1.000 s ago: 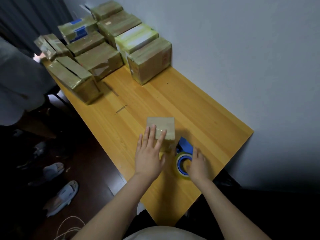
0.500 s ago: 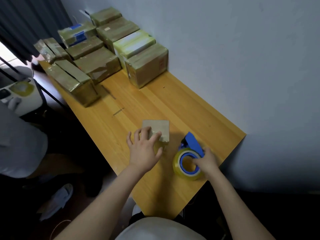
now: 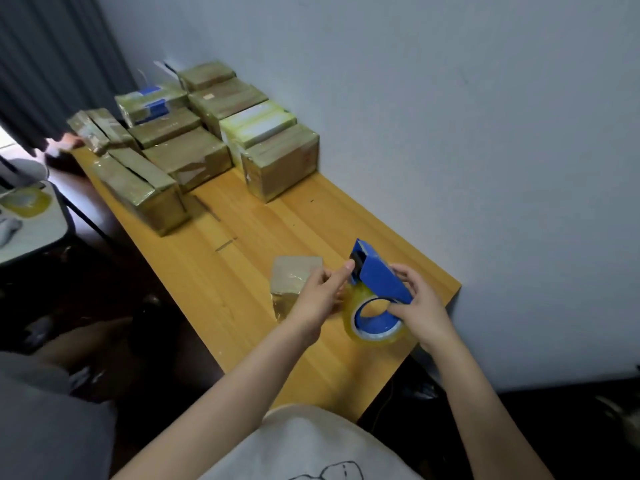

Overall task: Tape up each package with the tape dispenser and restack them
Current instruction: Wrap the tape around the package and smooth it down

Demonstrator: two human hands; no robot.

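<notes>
a: at the near end of the table (image 3: 242,306), what do the hands do?

b: the right hand (image 3: 420,306) grips the tape dispenser (image 3: 379,278) by its blue body and the roll, close to the near corner on the wall side. it seems lifted off the wood. the mouth points up and toward the other hand, so the tape end is easy to reach.

a: and the left hand (image 3: 318,299)?

b: its fingers are curled and it pinches at the black mouth of the dispenser. i judge it searches for the loose tape end. the clear tape itself i cannot see.

a: where is the package?

b: the small package (image 3: 298,275) lies flat on the table, just beside the left hand, about midway between the two long edges. no hand holds it. i think it waits there so the tape can go straight onto it.

a: and the others?

b: the other packages (image 3: 214,133) stand close together at the far end, some along the wall edge, out of the way of the work.
</notes>
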